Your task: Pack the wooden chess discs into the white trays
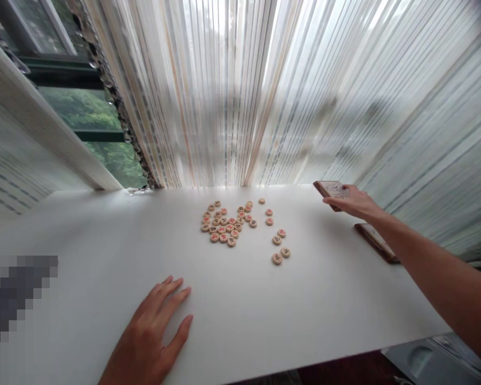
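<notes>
My right hand [350,202] reaches to the far right of the white table and grips a flat brown-edged box [328,188] with a pale printed top. Thumb and fingers pinch its right end. Under my right forearm lies a second, similar brown-edged box [374,240], partly hidden by the arm. My left hand [154,326] rests palm down at the front left, fingers spread, with nothing in it. Round wooden Chinese chess pieces [223,229] with red and black characters lie clustered beyond it. Several more loose pieces [277,259] are scattered right of the cluster.
The white table [232,310] runs back to a striped sheer curtain [232,107]. At the left is a window [88,107]. A blurred-out dark shape [16,299] sits at the left edge. Beyond the table's front right edge a grey object [433,358] stands lower down.
</notes>
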The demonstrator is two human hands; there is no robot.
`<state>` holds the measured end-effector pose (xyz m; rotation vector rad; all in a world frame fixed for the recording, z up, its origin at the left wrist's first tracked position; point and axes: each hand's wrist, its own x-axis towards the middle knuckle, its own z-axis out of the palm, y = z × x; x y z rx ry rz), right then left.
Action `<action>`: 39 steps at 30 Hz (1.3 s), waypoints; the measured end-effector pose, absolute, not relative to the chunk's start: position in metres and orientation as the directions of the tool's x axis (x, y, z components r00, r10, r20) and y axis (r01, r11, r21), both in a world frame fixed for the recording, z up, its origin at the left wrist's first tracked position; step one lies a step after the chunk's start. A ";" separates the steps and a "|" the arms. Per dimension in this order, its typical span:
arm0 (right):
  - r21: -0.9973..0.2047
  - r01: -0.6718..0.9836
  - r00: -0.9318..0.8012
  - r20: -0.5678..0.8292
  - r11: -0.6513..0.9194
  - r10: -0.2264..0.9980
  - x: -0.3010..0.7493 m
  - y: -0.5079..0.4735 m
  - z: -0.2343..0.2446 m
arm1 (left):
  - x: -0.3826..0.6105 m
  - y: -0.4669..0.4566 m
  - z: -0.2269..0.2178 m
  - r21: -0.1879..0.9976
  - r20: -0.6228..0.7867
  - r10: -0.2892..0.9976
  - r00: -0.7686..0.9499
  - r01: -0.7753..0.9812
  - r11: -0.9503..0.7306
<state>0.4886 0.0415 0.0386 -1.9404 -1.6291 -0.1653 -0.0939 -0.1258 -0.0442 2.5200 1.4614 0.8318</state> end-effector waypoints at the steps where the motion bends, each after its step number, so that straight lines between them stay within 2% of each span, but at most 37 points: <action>1: -0.362 0.926 0.269 0.426 -0.109 0.864 0.476 0.037 0.042 | -0.086 -0.127 -0.040 0.477 0.376 0.862 0.340 0.726 -0.494; 4: -0.366 0.928 0.215 0.368 -0.072 0.904 0.425 0.017 0.052 | -0.050 -0.129 -0.023 0.857 0.167 0.958 0.235 0.445 -0.259; 5: -0.365 0.931 0.164 0.361 -0.022 0.918 0.404 0.008 0.054 | -0.034 -0.130 -0.016 0.951 0.102 0.979 0.176 0.271 -0.148; 6: -0.366 0.930 0.109 0.357 0.032 0.928 0.383 -0.003 0.056 | -0.019 -0.131 -0.010 0.997 0.042 0.989 0.141 0.065 -0.051; 7: -0.365 0.926 0.045 0.352 0.093 0.935 0.361 -0.015 0.058 | -0.004 -0.131 -0.004 0.988 -0.022 0.989 0.146 -0.146 0.043; 9: -0.371 0.901 -0.096 0.340 0.227 0.936 0.319 -0.042 0.060 | 0.022 -0.131 0.008 0.846 -0.181 0.957 0.227 -0.460 0.269; 11: -0.417 0.818 -0.270 0.330 0.396 0.905 0.285 -0.069 0.060 | 0.038 -0.132 0.015 0.646 -0.275 0.896 0.349 -0.623 0.441; 12: -0.439 0.786 -0.332 0.292 0.434 0.897 0.271 -0.082 0.059 | 0.042 -0.132 0.017 0.559 -0.274 0.874 0.401 -0.673 0.484; 14: -0.487 0.744 -0.423 0.188 0.458 0.887 0.251 -0.103 0.056 | 0.045 -0.133 0.016 0.433 -0.226 0.850 0.476 -0.733 0.525; 17: -0.548 0.695 -0.483 0.125 0.466 0.867 0.235 -0.120 0.049 | 0.043 -0.137 0.011 0.362 -0.231 0.852 0.469 -0.772 0.523; 21: -0.594 0.654 -0.497 0.129 0.468 0.858 0.227 -0.125 0.035 | 0.044 -0.142 0.007 0.397 -0.279 0.878 0.388 -0.786 0.473; 26: -0.593 0.653 -0.492 0.140 0.471 0.859 0.222 -0.131 0.024 | 0.051 -0.144 0.010 0.366 -0.340 0.861 0.379 -0.790 0.492; 32: -0.618 0.627 -0.486 0.166 0.474 0.858 0.222 -0.140 0.020 | 0.055 -0.146 0.005 0.467 -0.316 0.858 0.406 -0.721 0.513; 36: -0.603 0.605 -0.484 0.240 0.520 0.842 0.223 -0.142 0.017 | 0.054 -0.147 0.002 0.476 -0.347 0.852 0.393 -0.709 0.521; 39: -0.645 0.557 -0.487 0.257 0.523 0.835 0.223 -0.142 0.018 | 0.051 -0.146 -0.003 0.486 -0.315 0.843 0.435 -0.689 0.537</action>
